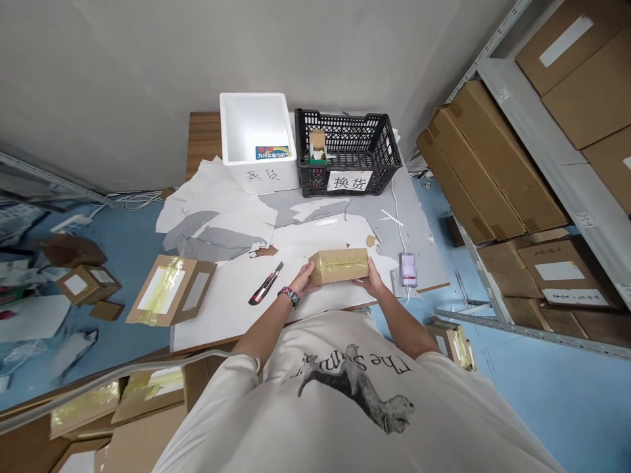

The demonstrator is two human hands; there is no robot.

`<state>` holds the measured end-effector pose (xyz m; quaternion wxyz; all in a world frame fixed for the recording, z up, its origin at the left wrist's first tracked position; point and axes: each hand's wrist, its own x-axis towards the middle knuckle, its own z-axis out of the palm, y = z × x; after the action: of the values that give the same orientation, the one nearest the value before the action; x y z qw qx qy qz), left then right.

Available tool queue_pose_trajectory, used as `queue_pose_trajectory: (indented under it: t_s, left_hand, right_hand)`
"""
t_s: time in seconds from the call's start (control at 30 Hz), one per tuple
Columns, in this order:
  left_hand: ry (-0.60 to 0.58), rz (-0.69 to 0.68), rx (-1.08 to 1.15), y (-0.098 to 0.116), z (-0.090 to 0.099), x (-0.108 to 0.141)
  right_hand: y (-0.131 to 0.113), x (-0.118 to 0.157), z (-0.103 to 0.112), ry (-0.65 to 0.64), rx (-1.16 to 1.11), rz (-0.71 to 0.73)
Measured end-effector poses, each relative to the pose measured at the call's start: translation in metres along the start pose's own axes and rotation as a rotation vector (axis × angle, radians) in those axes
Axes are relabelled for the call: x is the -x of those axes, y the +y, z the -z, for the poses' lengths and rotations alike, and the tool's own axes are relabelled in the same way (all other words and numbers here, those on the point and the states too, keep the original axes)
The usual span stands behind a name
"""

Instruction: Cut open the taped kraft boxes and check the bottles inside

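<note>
A small cardboard box (342,265), sealed along its top with yellowish tape, is held between my two hands near the table's front edge. My left hand (304,278) grips its left end, and a patterned band circles that wrist. At the opposite end, my right hand (372,279) closes on the box's right side and lower edge. Left of my left hand lies a red and black utility knife (266,283), its blade pointing away from me. Farther left sits a bigger taped carton (172,290) with white labels. A phone (408,270) with a lit screen rests to the right.
At the table's back stand a white foam box (259,172) with a blue book (273,152) inside and a black plastic crate (351,152) holding a small open box (318,146). Torn white paper (221,197) covers the tabletop. Shelves (542,151) with cartons rise at right.
</note>
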<state>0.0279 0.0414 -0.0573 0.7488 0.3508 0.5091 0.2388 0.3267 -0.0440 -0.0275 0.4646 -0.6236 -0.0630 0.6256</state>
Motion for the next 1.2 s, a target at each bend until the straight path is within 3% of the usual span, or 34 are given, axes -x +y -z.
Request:
queue_pose_trajectory:
  t_s: [0.13, 0.3, 0.37, 0.5, 0.6, 0.7, 0.93, 1.07, 1.2]
  left_hand:
    - [0.041, 0.102, -0.017, 0.000, 0.003, -0.002]
    - [0.208, 0.170, 0.018, -0.005, -0.007, -0.001]
    - [0.171, 0.130, 0.070, -0.007, -0.016, 0.000]
    - [-0.027, 0.070, 0.178, -0.006, -0.031, 0.003]
    - [-0.070, 0.098, 0.200, -0.002, -0.037, 0.002]
    - [-0.061, 0.096, 0.139, 0.003, -0.040, -0.003]
    - [-0.031, -0.140, 0.062, 0.003, -0.048, -0.010]
    - [0.060, -0.230, 0.033, 0.001, -0.055, -0.010]
    - [0.170, -0.194, -0.038, 0.003, -0.049, -0.014]
  right_hand:
    - [0.003, -0.002, -0.001, 0.035, -0.053, -0.003]
    - [0.003, -0.010, 0.003, 0.081, -0.063, 0.029]
    - [0.002, -0.013, 0.008, 0.110, -0.063, 0.039]
    - [-0.001, -0.017, 0.019, 0.164, -0.082, 0.039]
    - [-0.003, -0.020, 0.025, 0.188, -0.093, 0.023]
    - [-0.003, -0.022, 0.028, 0.211, -0.098, 0.018]
    - [0.004, -0.024, 0.032, 0.252, -0.099, 0.016]
    - [0.004, -0.024, 0.031, 0.273, -0.079, 0.014]
    - [0.000, -0.020, 0.026, 0.290, -0.053, 0.024]
